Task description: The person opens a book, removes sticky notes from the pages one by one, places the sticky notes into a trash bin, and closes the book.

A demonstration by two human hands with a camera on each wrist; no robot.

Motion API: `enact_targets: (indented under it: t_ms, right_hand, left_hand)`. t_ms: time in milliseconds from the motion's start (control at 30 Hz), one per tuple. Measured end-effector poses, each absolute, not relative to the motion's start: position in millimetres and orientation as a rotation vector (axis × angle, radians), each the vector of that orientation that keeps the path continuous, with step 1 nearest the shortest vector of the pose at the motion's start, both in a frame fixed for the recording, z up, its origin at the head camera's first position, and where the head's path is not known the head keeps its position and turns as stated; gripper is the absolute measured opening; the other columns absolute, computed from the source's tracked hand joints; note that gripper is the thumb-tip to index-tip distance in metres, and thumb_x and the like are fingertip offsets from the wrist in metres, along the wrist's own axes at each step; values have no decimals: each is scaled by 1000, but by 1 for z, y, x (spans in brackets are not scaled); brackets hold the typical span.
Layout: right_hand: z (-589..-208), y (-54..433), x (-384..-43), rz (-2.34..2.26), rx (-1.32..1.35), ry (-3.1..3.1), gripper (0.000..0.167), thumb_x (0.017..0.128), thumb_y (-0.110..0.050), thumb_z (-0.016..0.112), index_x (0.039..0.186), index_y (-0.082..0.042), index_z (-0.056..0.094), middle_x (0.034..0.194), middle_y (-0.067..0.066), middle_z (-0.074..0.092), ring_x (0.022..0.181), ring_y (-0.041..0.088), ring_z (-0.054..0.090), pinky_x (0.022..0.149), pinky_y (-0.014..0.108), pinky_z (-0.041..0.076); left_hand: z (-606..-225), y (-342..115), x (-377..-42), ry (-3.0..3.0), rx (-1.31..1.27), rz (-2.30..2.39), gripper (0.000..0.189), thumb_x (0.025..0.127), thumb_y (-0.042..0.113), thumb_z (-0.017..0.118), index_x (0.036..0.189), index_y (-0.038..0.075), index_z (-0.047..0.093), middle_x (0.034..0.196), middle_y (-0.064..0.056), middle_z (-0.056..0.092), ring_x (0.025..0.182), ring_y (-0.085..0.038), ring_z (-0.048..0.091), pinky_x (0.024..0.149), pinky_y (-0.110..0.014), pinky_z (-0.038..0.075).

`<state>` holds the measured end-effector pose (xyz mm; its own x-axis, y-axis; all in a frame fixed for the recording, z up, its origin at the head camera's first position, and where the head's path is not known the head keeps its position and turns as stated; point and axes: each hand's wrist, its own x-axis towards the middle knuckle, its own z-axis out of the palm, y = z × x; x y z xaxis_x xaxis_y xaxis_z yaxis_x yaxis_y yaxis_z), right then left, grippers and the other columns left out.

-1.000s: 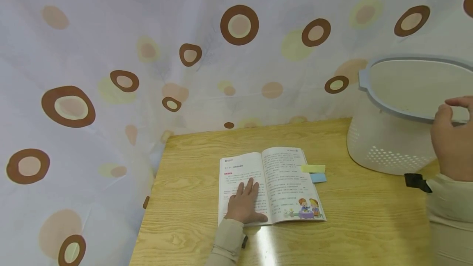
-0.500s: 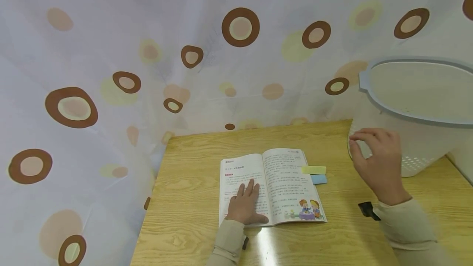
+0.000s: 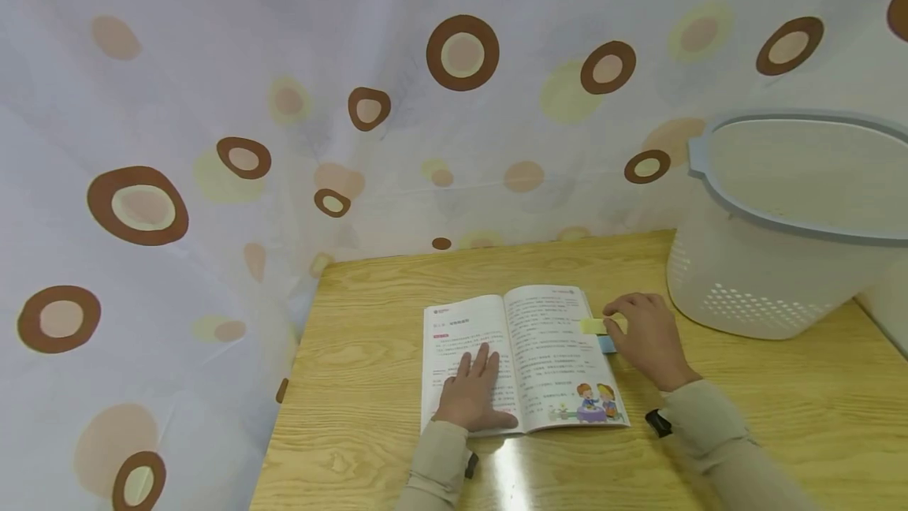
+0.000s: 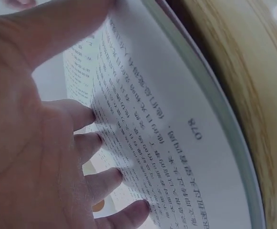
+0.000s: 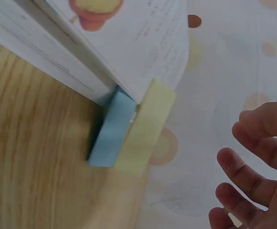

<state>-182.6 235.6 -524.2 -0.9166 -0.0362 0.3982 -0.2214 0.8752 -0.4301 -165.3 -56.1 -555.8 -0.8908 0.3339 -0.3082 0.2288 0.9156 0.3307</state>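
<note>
An open book [image 3: 546,369] lies on the wooden table, printed with text and a small colour drawing of two children. My left hand [image 3: 470,397] rests on its left page with fingers spread; in the left wrist view the fingertips touch the printed page [image 4: 176,95]. From the right page's edge stick out a yellow sticky tab [image 5: 145,129] and, beside it, a blue sticky tab [image 5: 113,129]. Close to both tabs is my right hand [image 3: 651,337], thumb and forefinger apart at the yellow one. The right wrist view shows its bent fingers [image 5: 248,176] away from the tabs.
A white laundry basket [image 3: 752,274] with a grey-blue rim stands at the table's back right. Behind the wooden table [image 3: 369,337] hangs a pale curtain [image 3: 397,180] with brown and yellow spots, which also runs along the left side.
My right hand has come from in front of the basket leftward and down to the tabs at the book's right edge. The left hand and the book have stayed in place.
</note>
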Motion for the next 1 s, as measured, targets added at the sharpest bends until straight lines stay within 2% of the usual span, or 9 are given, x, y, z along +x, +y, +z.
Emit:
enact_targets:
  t_ms: [167, 300, 433, 600, 1000]
  right_hand:
    - [-540, 236, -190, 709, 144, -2739, 17, 91, -11, 66, 103, -2, 73, 113, 27, 66, 113, 50, 50, 87, 70, 44]
    - [-548, 238, -197, 700, 102, -2777, 20, 91, -12, 65, 107, -2, 71, 116, 28, 64, 114, 51, 48, 85, 71, 43]
    - [-554, 240, -204, 695, 44, -2832, 25, 92, -14, 62, 112, -2, 69, 120, 29, 61, 117, 52, 45, 87, 71, 41]
    - [-560, 242, -210, 686, -12, -2908, 29, 94, -16, 59, 116, -1, 69, 124, 31, 60, 118, 54, 45, 89, 73, 40]
    - [-567, 245, -213, 687, -40, -2991, 31, 95, -17, 58, 120, -6, 70, 127, 30, 59, 121, 55, 42, 91, 74, 37]
  left_hand:
    - [-557, -51, -164, 2757, 384, 460, 91, 85, 62, 64, 156, 14, 32, 168, -5, 20, 153, -38, 23, 114, -61, 37]
    - [-559, -45, -160, 2825, 357, 482, 91, 86, 68, 56, 154, 11, 36, 166, -7, 25, 151, -41, 27, 111, -62, 40]
    - [-563, -40, -158, 2849, 306, 478, 100, 81, 73, 60, 154, 11, 35, 167, -7, 23, 152, -41, 25, 113, -63, 37]
    - [-567, -35, -158, 2846, 246, 487, 108, 73, 71, 71, 155, 12, 33, 167, -6, 21, 153, -40, 21, 116, -64, 32]
    - [-563, -28, -158, 2852, 201, 473, 110, 70, 67, 76, 154, 10, 34, 167, -7, 23, 153, -40, 23, 117, -61, 34]
